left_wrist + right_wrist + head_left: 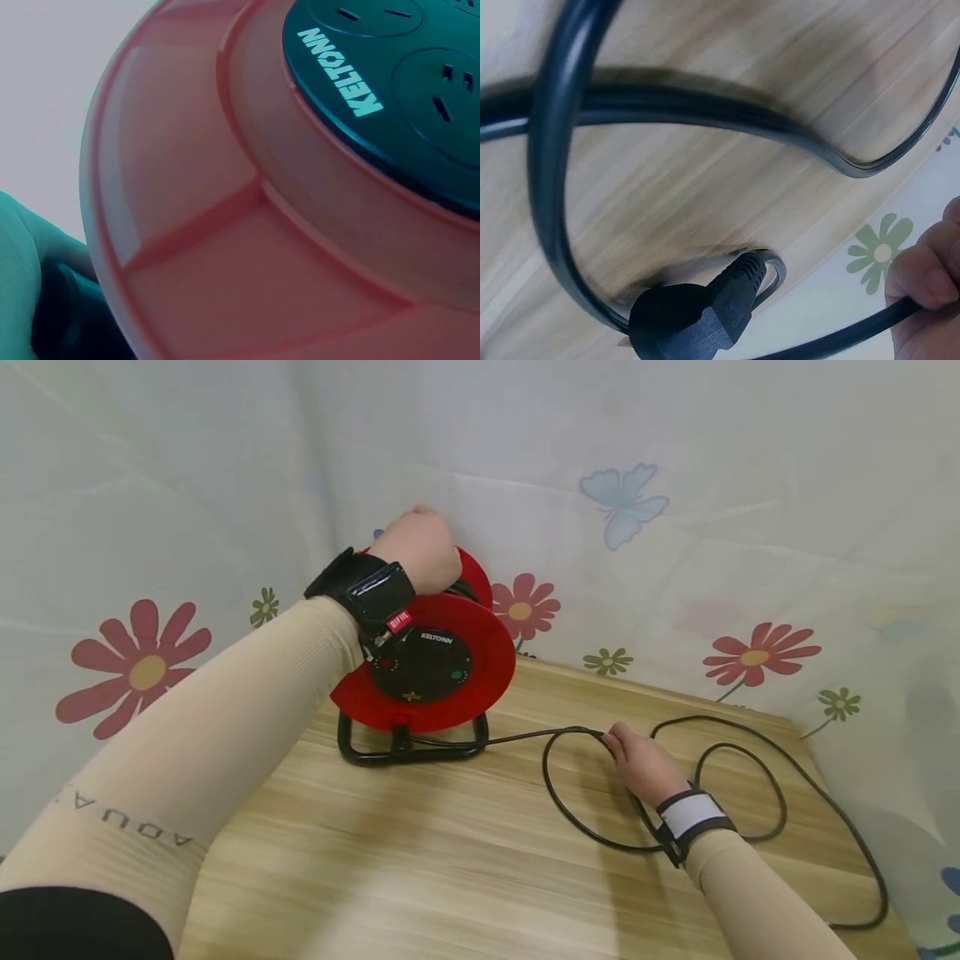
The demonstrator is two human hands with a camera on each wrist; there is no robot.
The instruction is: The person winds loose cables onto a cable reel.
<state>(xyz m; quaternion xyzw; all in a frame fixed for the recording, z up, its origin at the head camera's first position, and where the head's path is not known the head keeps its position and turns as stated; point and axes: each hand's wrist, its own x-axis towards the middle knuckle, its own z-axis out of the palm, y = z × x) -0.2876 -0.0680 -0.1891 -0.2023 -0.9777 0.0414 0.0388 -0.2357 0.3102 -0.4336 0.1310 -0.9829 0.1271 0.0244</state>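
Note:
A red cable reel (483,681) with a black socket face stands upright on a black tubular frame (382,760). My left hand (422,550) is curled at the reel's top, gripping a black part (79,311) that shows beside its fingers in the left wrist view; the hand hides most of it. From the reel's base a black cable (525,737) runs right into loose loops. My right hand (648,767) pinches this cable between thumb and fingers, just above the table. In the right wrist view a black plug (679,322) appears near the cable loops.
A light wood-grain table (420,860) lies under everything. Behind it and at its right side hangs a pale curtain (517,460) printed with flowers and a butterfly. More cable (847,822) curves along the table's right side.

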